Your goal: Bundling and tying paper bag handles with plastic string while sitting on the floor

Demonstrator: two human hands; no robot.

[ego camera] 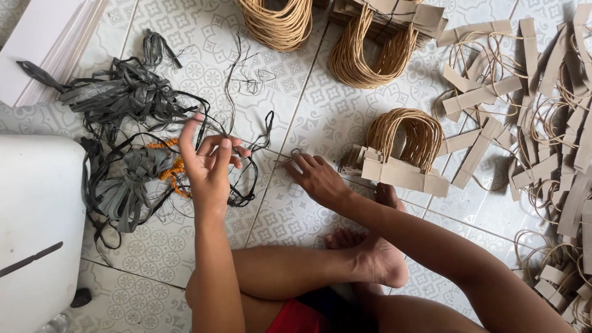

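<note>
seen from above, a person sits cross-legged on a patterned tile floor. the left hand is raised, fingers curled and pinching a thin black plastic strip that loops down to the floor just right of it. the right hand rests low on the tiles, fingertips closed on the far end of what looks like the same strip, though the grip there is too small to be sure. just right of that hand lies a stacked bundle of paper-bag handles, tan twisted cord arches on cardboard tabs, touching the floor and not yet tied. to the left, a tangle of grey-black plastic strapping with a bit of orange cord. far right, loose handles lie scattered; more bundles sit at the far edge. this seems to be the step of drawing out one strip for tying; next it would need freeing from the tangle and passing around the near bundle.
</note>
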